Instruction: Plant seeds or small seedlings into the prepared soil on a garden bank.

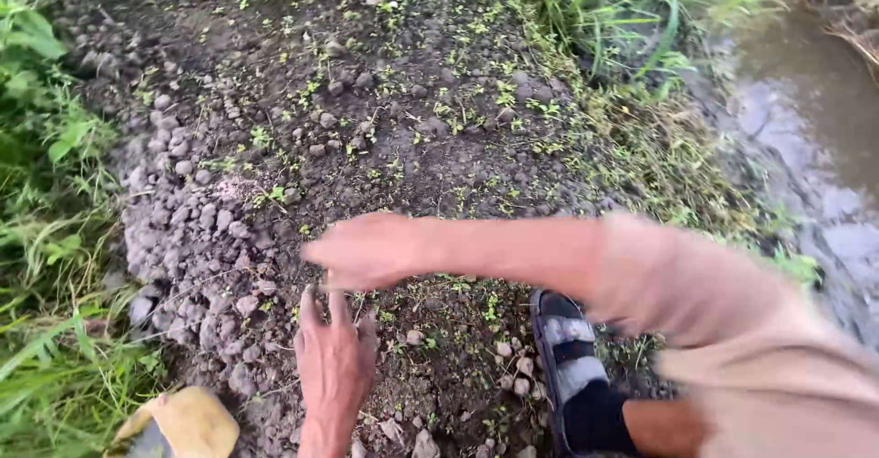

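My left hand rests low over the dark, cloddy soil, fingers spread and pointing away from me, with nothing in it. My right hand crosses in front from the right, just above the left hand's fingertips. It is blurred by motion, and whether it holds anything cannot be made out. My right arm wears a beige sleeve. Tiny green seedlings dot the earth around both hands.
My foot in a dark sandal with grey straps stands on the soil at lower right. Tall grass borders the left. A muddy water channel runs along the right. A yellowish object lies at bottom left.
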